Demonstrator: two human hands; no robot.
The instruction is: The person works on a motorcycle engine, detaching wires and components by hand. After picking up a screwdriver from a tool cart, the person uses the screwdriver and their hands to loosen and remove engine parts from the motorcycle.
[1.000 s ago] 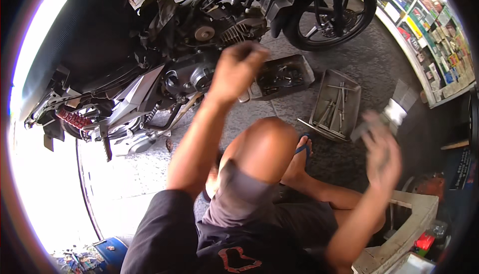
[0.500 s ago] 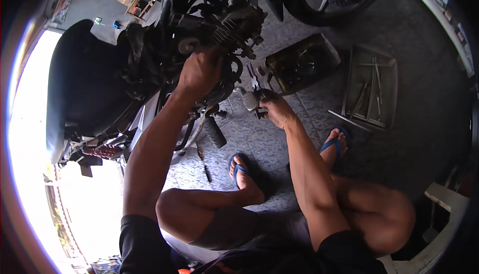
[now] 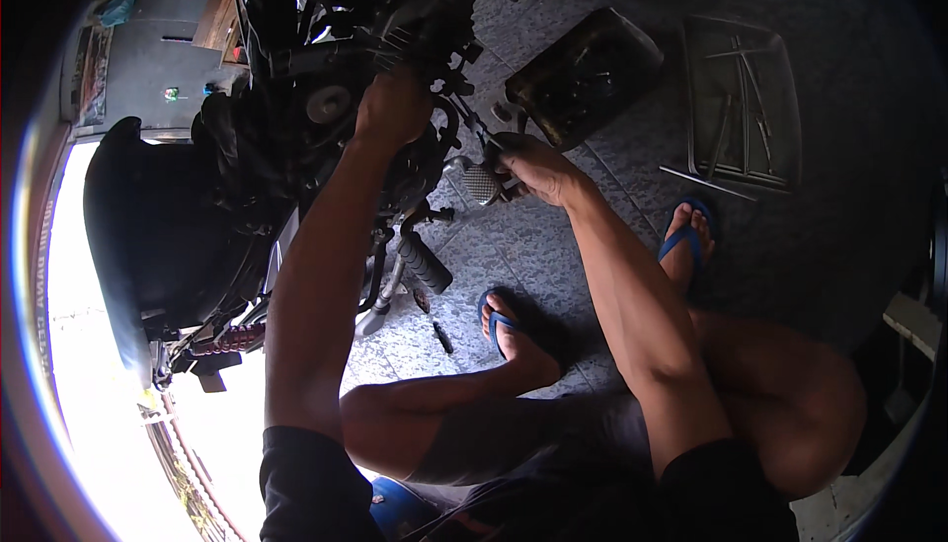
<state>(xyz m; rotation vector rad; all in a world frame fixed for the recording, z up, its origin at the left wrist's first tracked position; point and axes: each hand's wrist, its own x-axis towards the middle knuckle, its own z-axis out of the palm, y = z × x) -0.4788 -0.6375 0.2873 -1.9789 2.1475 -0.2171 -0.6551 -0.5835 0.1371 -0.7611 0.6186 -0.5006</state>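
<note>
A partly stripped motorcycle (image 3: 326,103) stands on my left, its dark engine (image 3: 425,34) exposed. My left hand (image 3: 393,108) is curled against the engine, and its fingertips are hidden among the parts, so what they grip does not show. Pliers (image 3: 472,119) are in my right hand (image 3: 535,167), their narrow metal jaws pointing up and left at the lower engine, close to my left hand. Whether the jaws touch a part I cannot tell. Just below the right hand sits a foot pedal with a textured pad (image 3: 481,185).
A dark, oily pan (image 3: 632,40) lies beyond my right hand. Right of it, a shallow tray (image 3: 790,98) holds several long tools, with a metal rod (image 3: 706,183) beside its near edge. A rubber footpeg (image 3: 427,264) juts from the motorcycle. My sandalled feet rest on the tiled floor.
The view has shifted. My right hand has brought the pliers up and left, their jaws now reaching the lower engine beside my left hand. The left hand stays at the engine.
</note>
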